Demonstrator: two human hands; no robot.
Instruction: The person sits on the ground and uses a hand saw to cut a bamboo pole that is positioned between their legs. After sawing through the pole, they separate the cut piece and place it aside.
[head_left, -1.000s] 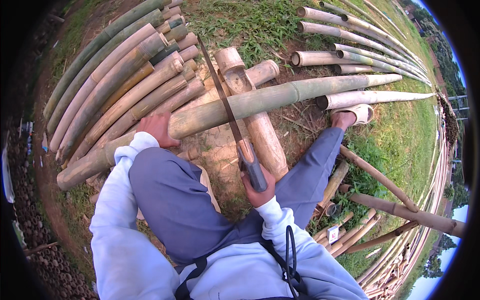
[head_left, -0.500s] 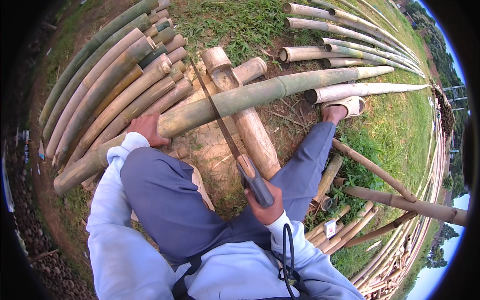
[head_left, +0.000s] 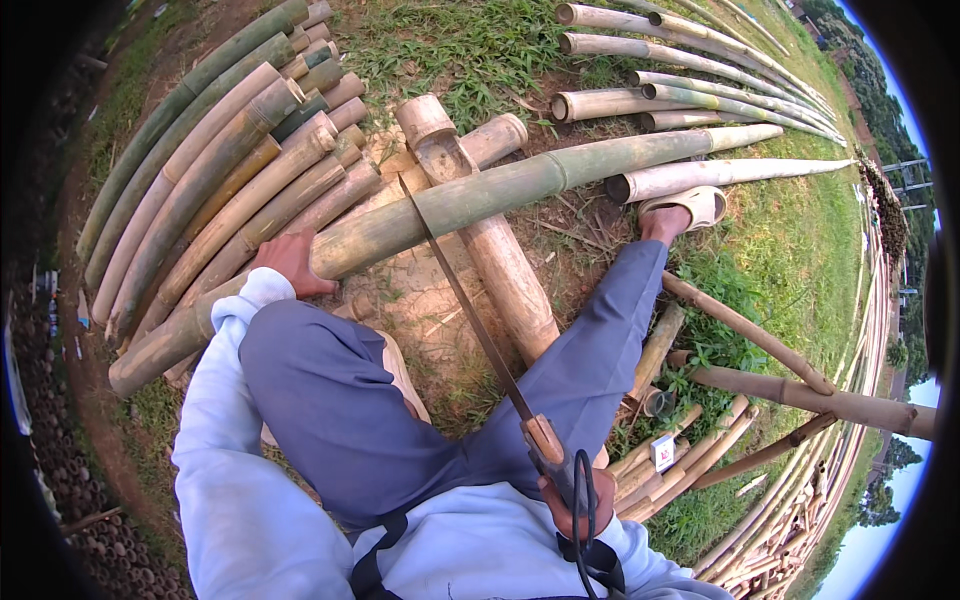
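A long green bamboo pole (head_left: 480, 197) lies slantwise in front of me, resting across a pale, notched bamboo log (head_left: 508, 285). My left hand (head_left: 290, 263) is closed over the pole near its left part, beside my bent knee. In my right hand (head_left: 592, 500), held close to my body, is the handle of a handsaw (head_left: 463, 298). Its long blade slants up and to the left, with the tip end on the pole just right of my left hand. A black cord partly covers the right hand and the saw's handle.
Cut bamboo lengths (head_left: 215, 175) lie stacked at the left. Long pale poles (head_left: 690, 98) spread over the grass at the far right. My sandaled foot (head_left: 690, 212) is by a white pole (head_left: 740, 177). A bamboo frame (head_left: 750, 335) stands at the right, near a small white box (head_left: 663, 453).
My right hand has drawn the saw back toward my body, down and to the right, so the blade's tip is nearer the pole. My left hand has stayed on the pole.
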